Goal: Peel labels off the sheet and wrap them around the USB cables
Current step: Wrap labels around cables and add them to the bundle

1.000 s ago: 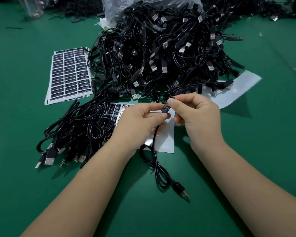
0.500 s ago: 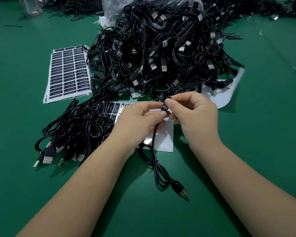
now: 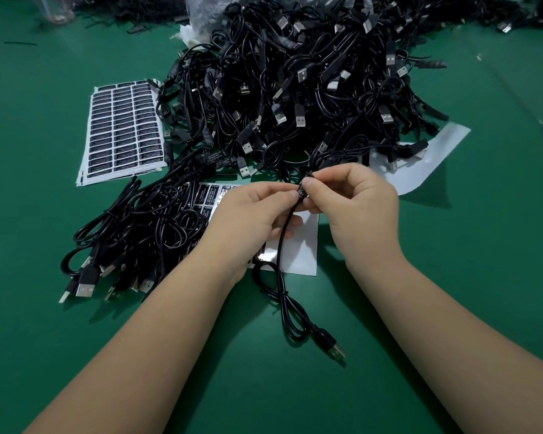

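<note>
Both hands meet over the middle of the green table. My left hand point(image 3: 251, 214) and my right hand point(image 3: 355, 198) pinch a black label point(image 3: 302, 192) wrapped on a thin black USB cable point(image 3: 281, 255). The cable hangs down from my fingers, loops on the table and ends in a USB plug point(image 3: 329, 344). Under my hands lies a partly used label sheet point(image 3: 298, 255), mostly bare backing with a few black labels at its upper left.
A big heap of black USB cables point(image 3: 295, 89) fills the back centre. A smaller bundle of cables point(image 3: 132, 233) lies at the left. A full stack of label sheets point(image 3: 123, 130) sits behind it. An empty backing sheet point(image 3: 427, 161) lies at the right.
The hands have stayed nearly in place, pressing the label round the cable. The empty backing sheet at the right lifted briefly and lies flat again.
</note>
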